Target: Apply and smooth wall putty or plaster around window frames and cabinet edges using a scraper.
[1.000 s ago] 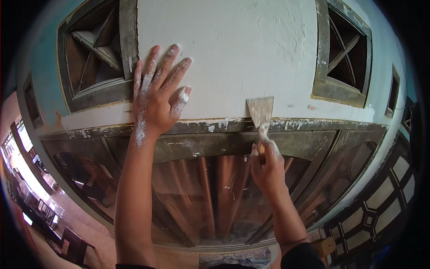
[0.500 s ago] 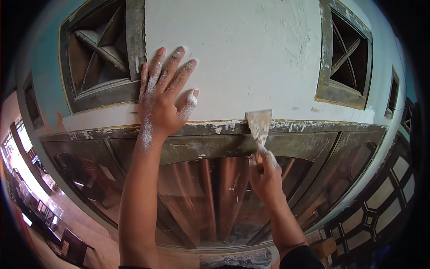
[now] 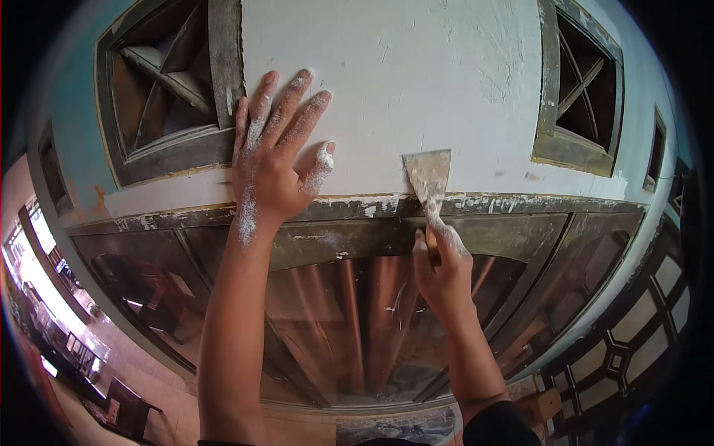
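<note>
My left hand (image 3: 277, 160) lies flat on the white wall (image 3: 372, 82), fingers spread, with white powder over its back and thumb. In my right hand (image 3: 444, 267) is a putty knife (image 3: 429, 177), gripped by its wooden handle. Its wide, stained metal blade points up and lies over the lower part of the white wall, just above the dark wooden window frame (image 3: 476, 204). White smears and chipped paint mark that frame. Whether the blade's edge touches the wall, I cannot tell.
Wooden vents with crossed slats, one at the left (image 3: 167, 82) and one at the right (image 3: 584, 85), flank the wall. Below the frame are glass panes (image 3: 372, 320) with brownish reflections. A dark panelled door (image 3: 632, 327) stands lower right; furniture (image 3: 123, 405) shows lower left.
My right hand has moved the putty knife upward, so its blade reaches higher on the white wall. My left hand stays flat in nearly the same place.
</note>
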The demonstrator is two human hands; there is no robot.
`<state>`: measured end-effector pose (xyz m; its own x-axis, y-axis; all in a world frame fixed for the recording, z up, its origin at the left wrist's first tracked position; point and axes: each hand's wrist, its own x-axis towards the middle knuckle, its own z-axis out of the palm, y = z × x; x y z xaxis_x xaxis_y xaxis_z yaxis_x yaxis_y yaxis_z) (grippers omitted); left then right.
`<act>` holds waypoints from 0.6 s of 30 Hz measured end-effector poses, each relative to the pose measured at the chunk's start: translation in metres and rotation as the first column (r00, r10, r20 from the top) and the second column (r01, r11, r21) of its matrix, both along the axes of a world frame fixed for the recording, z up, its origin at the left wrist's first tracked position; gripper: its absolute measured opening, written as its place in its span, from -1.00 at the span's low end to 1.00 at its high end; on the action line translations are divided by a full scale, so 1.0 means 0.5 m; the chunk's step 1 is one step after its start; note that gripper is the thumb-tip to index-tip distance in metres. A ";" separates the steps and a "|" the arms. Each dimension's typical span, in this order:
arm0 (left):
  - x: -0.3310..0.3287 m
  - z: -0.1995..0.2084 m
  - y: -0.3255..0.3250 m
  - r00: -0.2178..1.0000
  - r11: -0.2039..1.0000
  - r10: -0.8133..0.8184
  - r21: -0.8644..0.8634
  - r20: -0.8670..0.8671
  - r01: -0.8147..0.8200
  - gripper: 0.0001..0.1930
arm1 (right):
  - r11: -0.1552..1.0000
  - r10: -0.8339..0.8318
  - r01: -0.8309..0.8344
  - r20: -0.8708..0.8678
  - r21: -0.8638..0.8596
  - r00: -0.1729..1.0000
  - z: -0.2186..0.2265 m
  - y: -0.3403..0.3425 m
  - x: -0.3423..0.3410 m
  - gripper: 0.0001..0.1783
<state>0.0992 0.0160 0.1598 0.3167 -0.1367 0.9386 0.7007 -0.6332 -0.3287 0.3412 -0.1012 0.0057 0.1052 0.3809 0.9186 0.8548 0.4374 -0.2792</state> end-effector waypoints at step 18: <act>-0.001 -0.007 0.007 0.999 0.999 -0.045 0.010 0.013 0.045 -0.44 | 1.000 0.011 -0.011 -0.013 0.021 1.000 0.014 0.015 -0.046 -0.61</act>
<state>0.0986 0.0196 0.1565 0.2977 -0.1601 0.9411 0.6757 -0.6611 -0.3262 0.3184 -0.0939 0.0127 0.1129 0.3631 0.9249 0.8464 0.4524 -0.2809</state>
